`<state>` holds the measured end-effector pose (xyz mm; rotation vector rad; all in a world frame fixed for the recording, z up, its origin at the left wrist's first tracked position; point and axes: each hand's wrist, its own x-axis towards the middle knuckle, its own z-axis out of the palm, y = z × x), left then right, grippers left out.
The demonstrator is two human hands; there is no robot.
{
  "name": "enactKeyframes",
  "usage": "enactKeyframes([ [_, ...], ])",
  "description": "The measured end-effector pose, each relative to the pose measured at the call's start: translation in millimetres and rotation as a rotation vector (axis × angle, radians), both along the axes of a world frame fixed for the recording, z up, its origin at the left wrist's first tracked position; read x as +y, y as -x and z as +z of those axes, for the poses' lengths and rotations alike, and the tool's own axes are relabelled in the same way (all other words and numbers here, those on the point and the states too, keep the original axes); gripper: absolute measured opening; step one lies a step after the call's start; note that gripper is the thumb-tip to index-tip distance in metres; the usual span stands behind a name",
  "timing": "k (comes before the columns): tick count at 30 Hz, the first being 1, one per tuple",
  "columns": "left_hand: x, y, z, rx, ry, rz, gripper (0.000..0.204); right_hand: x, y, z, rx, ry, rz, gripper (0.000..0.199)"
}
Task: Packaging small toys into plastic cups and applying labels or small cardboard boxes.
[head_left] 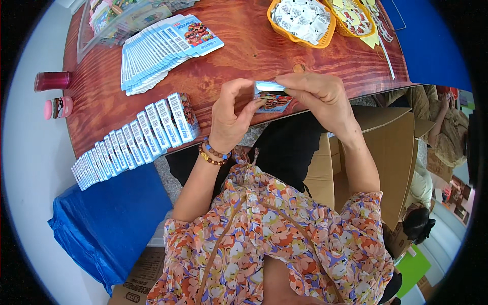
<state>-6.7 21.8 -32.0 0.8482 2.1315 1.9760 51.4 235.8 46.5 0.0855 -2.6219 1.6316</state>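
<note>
Just over the table's front edge I hold a small blue-and-white cardboard box (276, 104) with cartoon figures on its front. Its top end shows a dark gap under a pale flap. My left hand (230, 114) is closed round the left side, thumb on the front face. From the right, my right hand (324, 100) pinches the box at its top right corner, fingers along the flap. To my left, a long row of set-up boxes (147, 135) stands close together. Behind the row lies a fanned stack of flat box blanks (157, 53) in the same print.
Yellow baskets hold white packets (300, 20) and small cut pieces (353, 19) at the far right. A clear bin (104, 36) sits far left, near two small jars (52, 81). An open cardboard carton (378, 152) stands right of my legs. Another person (419, 223) is at the right.
</note>
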Motion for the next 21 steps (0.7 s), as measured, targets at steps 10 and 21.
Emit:
enactKeyframes([
  [10,2.8,6.3,12.1,0.032,-0.014,-0.013,0.062,-8.4,-2.5,16.9,0.135,-0.438,0.049,0.040],
  [21,-0.2,10.5,30.4,0.219,0.074,-0.047,0.066,-7.7,5.3,19.8,0.128,-0.530,0.090,0.029],
])
